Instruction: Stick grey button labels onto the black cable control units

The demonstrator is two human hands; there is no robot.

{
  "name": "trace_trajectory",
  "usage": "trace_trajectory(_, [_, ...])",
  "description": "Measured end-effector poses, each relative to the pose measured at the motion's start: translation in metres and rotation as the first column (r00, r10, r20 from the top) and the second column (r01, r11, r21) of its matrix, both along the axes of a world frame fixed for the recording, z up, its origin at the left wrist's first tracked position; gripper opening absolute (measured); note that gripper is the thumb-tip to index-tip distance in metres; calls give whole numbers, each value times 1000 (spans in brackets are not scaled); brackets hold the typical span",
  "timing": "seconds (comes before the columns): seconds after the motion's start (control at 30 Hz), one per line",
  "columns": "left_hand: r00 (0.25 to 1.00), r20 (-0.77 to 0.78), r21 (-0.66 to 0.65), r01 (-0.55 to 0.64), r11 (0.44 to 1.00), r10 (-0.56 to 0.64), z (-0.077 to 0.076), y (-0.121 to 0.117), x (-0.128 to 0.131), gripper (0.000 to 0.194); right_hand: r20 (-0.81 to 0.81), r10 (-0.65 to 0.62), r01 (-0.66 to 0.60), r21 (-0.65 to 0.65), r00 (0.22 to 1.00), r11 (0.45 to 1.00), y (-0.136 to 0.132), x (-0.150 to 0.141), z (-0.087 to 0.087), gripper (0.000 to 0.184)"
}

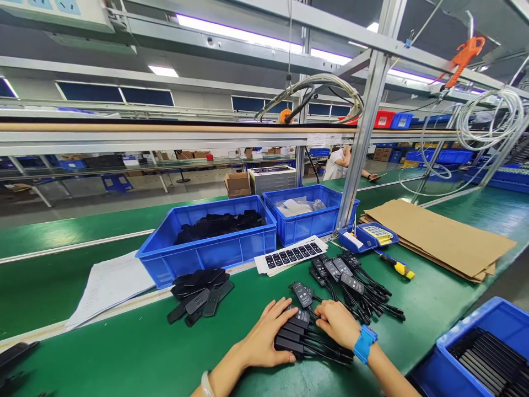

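My left hand [268, 336] lies with fingers stretched over a row of small black boxes with cables [291, 336] on the green bench, touching them. My right hand [339, 322], with a blue wrist strap, has its fingers curled by the cable end of a labelled black box [302, 295]; the fingertips are partly hidden. Behind it lies a heap of similar labelled black boxes with cables [351, 281]. To the left is a pile of flat black plastic pieces [202, 295]. A sheet of black labels [291, 256] lies farther back.
A blue bin [206, 245] of black pieces and a blue bin [306, 223] with plastic bags stand behind. Right are a small blue tray [359, 242], a yellow-handled tool [399, 267], cardboard sheets [442, 234] and a blue crate [491, 309]. A person [339, 164] sits beyond the metal post.
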State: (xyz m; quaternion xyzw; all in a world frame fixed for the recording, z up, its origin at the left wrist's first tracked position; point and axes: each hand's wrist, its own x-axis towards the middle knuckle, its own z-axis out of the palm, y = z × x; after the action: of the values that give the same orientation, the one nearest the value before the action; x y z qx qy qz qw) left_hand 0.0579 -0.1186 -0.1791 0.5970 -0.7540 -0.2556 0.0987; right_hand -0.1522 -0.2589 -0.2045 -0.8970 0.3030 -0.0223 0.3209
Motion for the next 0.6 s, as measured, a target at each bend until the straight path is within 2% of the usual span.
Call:
trace_trajectory(0.13, [995,-90,-33,-55,998,52,4,-1,-5,94,44,-45,45,-11,998,999,8,8,4,7])
trace_trajectory(0.2, [982,-165,-56,-99,993,89,7,-1,-8,84,88,-59,58,11,994,998,9,8,8,8])
trace_trajectory(0.27, [974,-200,-65,-125,990,110,10,-1,-11,75,122,-64,60,31,990,998,6,4,12,7])
trace_trajectory(0.33, [970,-216,-70,-128,989,110,11,-1,-12,75,128,-43,43,1,991,999,0,-2,15,12])
trace_trajectory(0.47, [972,-226,-119,-96,988,67,3,0,-8,95,78,16,-2,-175,997,985,-10,-12,14,20])
trace_trajectory(0.6, [995,-92,-85,-49,995,41,-7,0,-2,111,57,53,-27,-389,997,921,-7,-15,10,26])
